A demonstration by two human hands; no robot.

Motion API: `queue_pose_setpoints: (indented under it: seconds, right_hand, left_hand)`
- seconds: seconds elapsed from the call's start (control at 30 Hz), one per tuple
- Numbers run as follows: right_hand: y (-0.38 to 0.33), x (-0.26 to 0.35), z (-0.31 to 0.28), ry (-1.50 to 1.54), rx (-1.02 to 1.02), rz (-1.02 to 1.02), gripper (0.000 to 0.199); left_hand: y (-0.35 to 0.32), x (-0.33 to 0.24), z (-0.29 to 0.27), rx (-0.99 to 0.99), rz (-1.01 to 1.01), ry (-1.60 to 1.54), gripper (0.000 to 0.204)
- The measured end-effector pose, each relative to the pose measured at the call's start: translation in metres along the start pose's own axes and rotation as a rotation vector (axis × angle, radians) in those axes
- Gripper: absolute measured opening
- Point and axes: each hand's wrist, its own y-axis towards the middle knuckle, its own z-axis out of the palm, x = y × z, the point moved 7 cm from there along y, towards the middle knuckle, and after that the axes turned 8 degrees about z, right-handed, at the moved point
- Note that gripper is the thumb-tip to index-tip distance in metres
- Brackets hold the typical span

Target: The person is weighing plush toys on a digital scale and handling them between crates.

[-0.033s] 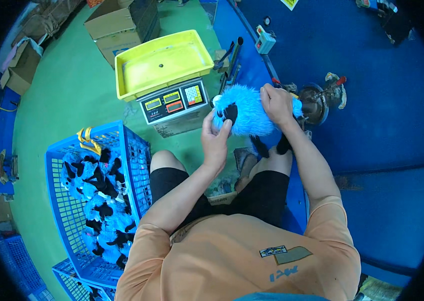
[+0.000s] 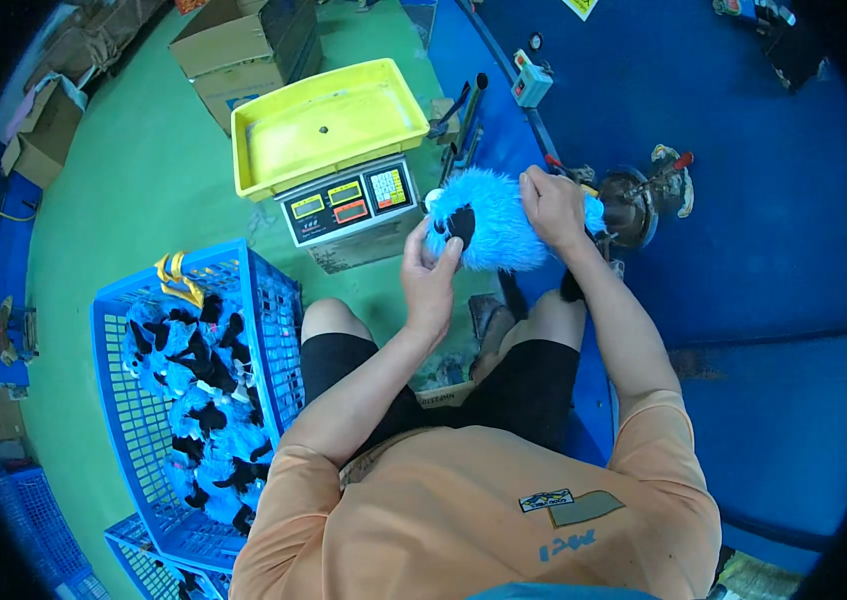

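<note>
Obs., head view. Blue plush toy held abt. horizontal above R thigh, betw. both hands: face end w/ white eye and black patch points L, rear end points R, up near the round metal fitting on the blue machine panel. Black limb(s) hang below the body.

L hand: holding toy at face end, thumb over the black patch, fingers along the far side. Looks like a light support grip, prob. to keep the head level & stop the body turning.

R hand: fingers curled tight into fur at rear end, knuckles up. Prob. placed there to keep that end close to the fitting. Whether rear touches or sits over the fitting: can't tell, hand + fur hide it.

Surroundings: blue plastic basket by L knee, w/ a pile of similar plush toys inside; presumably put there for easy L-side reach. Yellow tie on its rim. Ahead, digital scale w/ yellow tray on top; display & keys face the person, so readable from the seat. Small switch box on panel, beyond R hand. Cardboard box behind tray.
</note>
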Motion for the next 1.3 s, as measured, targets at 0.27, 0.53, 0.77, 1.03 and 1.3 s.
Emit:
queue_pose_setpoints:
  seconds: [0.27,0.53,0.77,1.03,1.3]
  right_hand:
    - [-0.001,0.018,-0.001,0.018,0.010,0.008,0.020]
    - [0.001,0.026,0.000,0.054,-0.013,-0.015,0.021]
    - [-0.002,0.012,0.001,-0.010,-0.010,0.019,0.021]
    - [-0.002,0.023,0.008,0.017,0.075,-0.029,0.023]
    - [-0.002,0.037,0.010,0.022,0.076,-0.038,0.024]
  left_hand:
    - [-0.002,-0.005,-0.010,-0.020,0.087,-0.059,0.060]
    - [0.009,-0.004,-0.014,-0.017,0.146,0.017,0.063]
    - [0.015,-0.014,-0.001,0.053,0.137,0.075,0.057]
    - [-0.008,0.009,-0.020,-0.129,-0.039,-0.089,0.048]
    - [-0.011,0.007,-0.034,-0.188,-0.062,-0.045,0.039]
